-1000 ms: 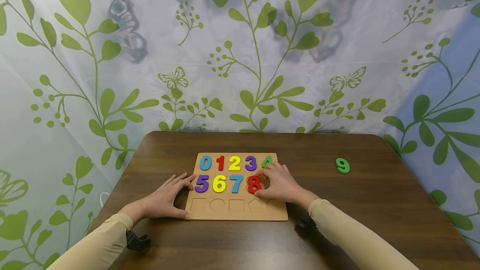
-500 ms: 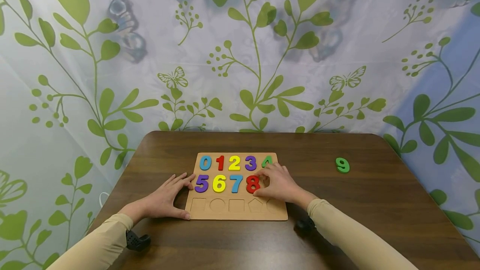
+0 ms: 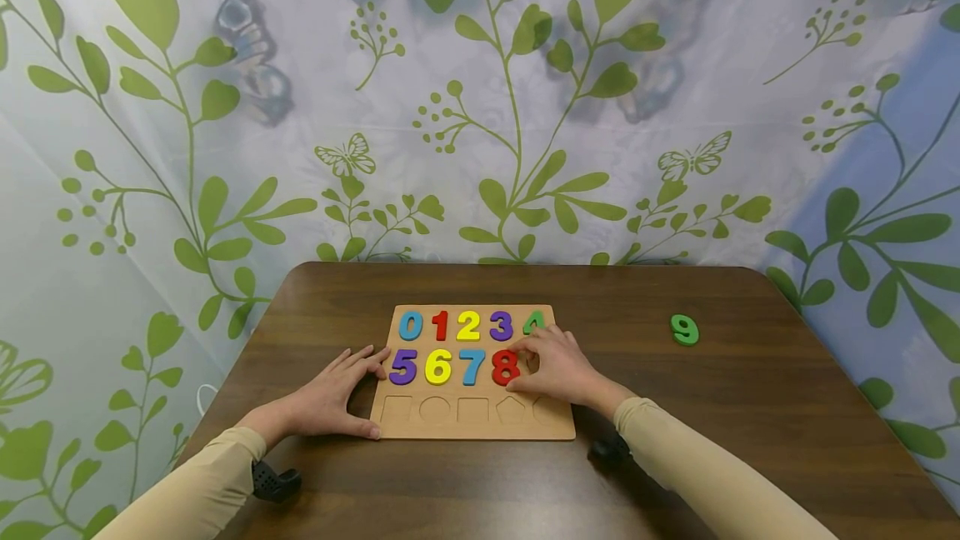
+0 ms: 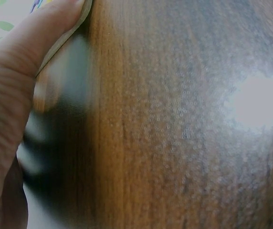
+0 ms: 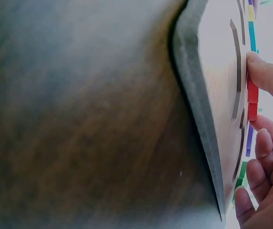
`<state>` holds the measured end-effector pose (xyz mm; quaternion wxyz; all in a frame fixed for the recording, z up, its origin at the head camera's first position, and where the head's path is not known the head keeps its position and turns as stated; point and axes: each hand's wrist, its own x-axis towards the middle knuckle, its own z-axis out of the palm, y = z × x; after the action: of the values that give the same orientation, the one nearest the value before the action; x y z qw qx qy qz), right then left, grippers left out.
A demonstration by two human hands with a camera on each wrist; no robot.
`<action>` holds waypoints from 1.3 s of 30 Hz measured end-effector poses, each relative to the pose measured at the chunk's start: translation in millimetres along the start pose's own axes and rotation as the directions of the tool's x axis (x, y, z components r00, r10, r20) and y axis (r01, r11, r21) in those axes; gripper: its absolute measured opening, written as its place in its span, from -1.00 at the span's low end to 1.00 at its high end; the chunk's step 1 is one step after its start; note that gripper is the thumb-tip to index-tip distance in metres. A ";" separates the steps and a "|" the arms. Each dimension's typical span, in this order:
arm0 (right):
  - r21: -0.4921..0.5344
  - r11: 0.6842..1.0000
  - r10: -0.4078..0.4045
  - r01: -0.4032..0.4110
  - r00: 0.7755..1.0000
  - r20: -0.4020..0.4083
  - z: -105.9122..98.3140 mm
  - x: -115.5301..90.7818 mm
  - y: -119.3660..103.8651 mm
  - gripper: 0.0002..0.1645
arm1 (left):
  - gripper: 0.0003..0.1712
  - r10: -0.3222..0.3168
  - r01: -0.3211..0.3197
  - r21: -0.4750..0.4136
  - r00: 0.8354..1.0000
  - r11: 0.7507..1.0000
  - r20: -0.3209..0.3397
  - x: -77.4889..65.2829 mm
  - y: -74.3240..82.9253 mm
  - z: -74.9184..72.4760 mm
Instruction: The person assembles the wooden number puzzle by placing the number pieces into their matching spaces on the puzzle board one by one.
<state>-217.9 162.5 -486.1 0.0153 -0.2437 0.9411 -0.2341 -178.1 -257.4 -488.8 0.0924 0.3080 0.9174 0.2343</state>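
Note:
My right hand (image 3: 564,365) pinches a red number 8 (image 3: 506,367) between thumb and fingertips, over the wooden number puzzle board (image 3: 450,426). In the right wrist view the red piece (image 5: 253,98) shows edge-on, thumb on one side and index finger on the other. A blue 7 (image 3: 472,367) lies just left of it; the hand partly covers a green 4 (image 3: 534,322). My left hand (image 3: 330,397) rests at the board's left edge, thumb at the near corner and fingertips beside a purple 5 (image 3: 403,367). The left wrist view shows that thumb on the edge.
A green number 9 (image 3: 685,330) lies apart on the brown table (image 3: 750,407), right of the board. Shallow shape recesses, including a pentagon outline (image 3: 512,410), run along the board's near row. A patterned curtain (image 3: 480,107) hangs behind the table.
The red 8 has shifted slightly left in my right hand's pinch, closer to the blue 7. My left hand has stayed at the board's edge.

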 end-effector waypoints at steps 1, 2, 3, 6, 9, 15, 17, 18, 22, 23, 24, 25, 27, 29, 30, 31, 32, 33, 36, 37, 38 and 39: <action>0.000 1.000 -0.003 0.003 1.000 0.000 0.1 0.0 0.1 -0.25 | -0.15 -0.001 0.001 0.000 1.000 1.000 0.000 0.0 0.0 0.0; 0.002 1.000 -0.007 0.007 1.000 -0.002 0.1 0.1 0.0 -0.25 | -0.15 -0.001 0.001 0.000 1.000 1.000 0.000 0.0 0.0 0.0; 0.002 1.000 -0.010 0.010 1.000 -0.003 0.1 0.2 0.0 -0.25 | -0.15 -0.002 0.002 0.001 1.000 1.000 0.000 0.1 -0.1 0.1; 0.002 1.000 -0.017 0.017 1.000 -0.003 0.0 0.2 0.5 -0.25 | -0.15 -0.006 0.006 0.002 1.000 1.000 0.002 0.2 0.0 0.1; -0.003 1.000 -0.024 0.023 1.000 -0.002 -0.8 -0.1 0.8 -0.25 | -0.15 -0.009 0.009 0.001 1.000 1.000 0.006 0.4 0.3 0.0; 0.010 1.000 -0.020 0.020 1.000 -0.008 -2.7 0.0 0.6 -0.32 | -0.15 -0.010 0.010 0.000 1.000 1.000 0.005 0.6 0.3 -0.7; 0.003 1.000 -0.016 0.016 1.000 -0.008 -2.6 0.1 0.6 -0.35 | -0.14 -0.010 0.010 0.002 1.000 1.000 0.004 0.6 -0.1 -0.6; -0.003 1.000 -0.015 0.015 1.000 -0.008 -2.4 0.3 0.6 -0.36 | -0.14 -0.010 0.010 0.003 1.000 1.000 0.004 0.5 -0.3 -0.6; -0.013 1.000 -0.013 0.013 1.000 -0.008 -1.2 0.4 1.6 -0.37 | -0.15 -0.011 0.011 0.000 1.000 1.000 0.006 0.5 -1.1 -0.2; -0.014 1.000 -0.014 0.014 1.000 -0.009 -0.9 0.4 1.7 -0.37 | -0.15 -0.011 0.011 -0.001 1.000 1.000 0.005 0.5 -1.1 -0.1; -0.012 1.000 -0.016 0.016 1.000 -0.012 -0.7 0.4 1.9 -0.37 | -0.15 -0.011 0.011 -0.002 1.000 1.000 0.005 0.5 -1.2 -0.1; -0.006 1.000 -0.017 0.017 1.000 -0.014 -0.9 0.2 2.1 -0.37 | -0.15 -0.010 0.010 -0.002 1.000 1.000 0.005 0.5 -1.2 0.0; 0.007 1.000 -0.021 0.021 1.000 -0.017 -1.4 -0.1 2.2 -0.38 | -0.15 -0.009 0.009 -0.004 1.000 1.000 0.005 0.5 -1.1 0.0; 0.025 0.999 -0.026 0.026 0.999 -0.021 -3.2 -0.7 2.1 -0.39 | -0.15 -0.008 0.008 -0.005 1.000 1.000 0.005 0.4 -1.0 -0.1; 0.032 0.999 -0.028 0.029 0.999 -0.023 -4.1 -0.9 2.5 -0.40 | -0.15 -0.009 0.009 -0.006 1.000 1.000 0.005 0.3 -0.9 -0.1; 0.039 0.999 -0.029 0.030 0.999 -0.026 -5.1 -1.1 3.2 -0.40 | -0.15 -0.008 0.008 -0.005 1.000 1.000 0.004 0.2 -0.7 -0.1; 0.047 0.998 -0.031 0.032 0.999 -0.028 -6.5 -1.5 3.6 -0.40 | -0.15 -0.007 0.007 -0.005 1.000 1.000 0.004 0.2 -0.7 0.0; 0.051 0.998 -0.031 0.032 0.999 -0.032 -7.9 -1.9 4.6 -0.40 | -0.15 -0.007 0.007 -0.003 1.000 1.000 0.004 0.0 -0.5 -0.1; 0.064 0.998 -0.026 0.029 0.998 -0.049 -12.9 -3.5 7.8 -0.39 | -0.15 -0.004 0.004 -0.002 1.000 1.000 0.003 -0.2 -0.2 -0.3; 0.071 0.997 -0.023 0.027 0.998 -0.057 -14.8 -4.1 9.2 -0.38 | -0.15 -0.003 0.003 -0.001 1.000 1.000 0.002 -0.3 0.0 -0.4; 0.080 0.996 -0.021 0.026 0.998 -0.064 -17.1 -5.0 10.5 -0.39 | -0.15 -0.003 0.003 -0.002 1.000 1.000 0.001 -0.4 0.2 -0.5; 0.083 0.996 -0.017 0.023 0.997 -0.073 -18.7 -5.8 12.4 -0.39 | -0.15 -0.003 0.003 -0.003 1.000 1.000 0.001 -0.6 0.3 -0.6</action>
<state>-221.1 182.8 -475.4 -0.0111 -0.2436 0.9279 -0.2822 -177.6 -257.8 -488.1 0.0936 0.3066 0.9175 0.2354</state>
